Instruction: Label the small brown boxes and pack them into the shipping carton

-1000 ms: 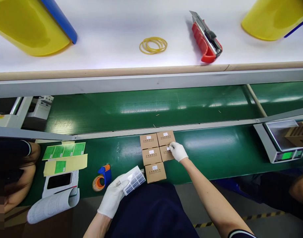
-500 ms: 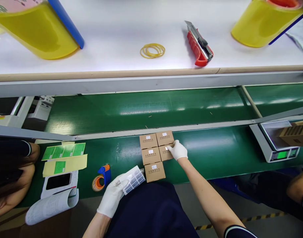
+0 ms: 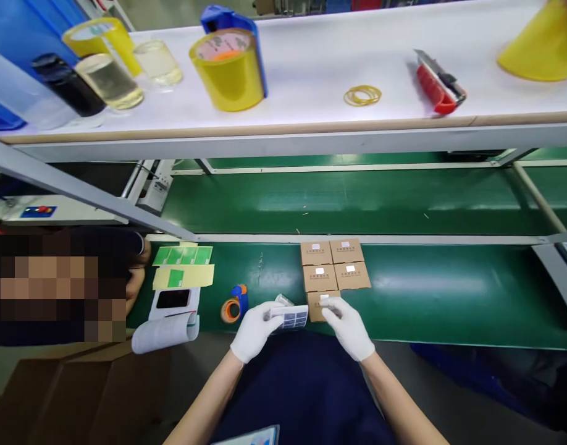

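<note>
Several small brown cardboard boxes (image 3: 332,266) with white labels lie grouped on the green belt (image 3: 427,290) in front of me. My gloved left hand (image 3: 253,330) grips a sheet of small white stickers (image 3: 290,317). My gloved right hand (image 3: 348,324) rests on the nearest box (image 3: 317,305), fingertips pressed on its white label.
A tape dispenser (image 3: 232,306), green label sheets (image 3: 181,266) and a small label printer (image 3: 172,309) lie to the left, beside another person's arm. The white shelf (image 3: 311,123) above carries a yellow tape roll (image 3: 228,71), rubber bands (image 3: 362,94), a red utility knife (image 3: 438,83) and cups.
My right hand left the far right box and came back to the nearest box. My left hand brought the sticker sheet closer to it. The view swung left and up.
</note>
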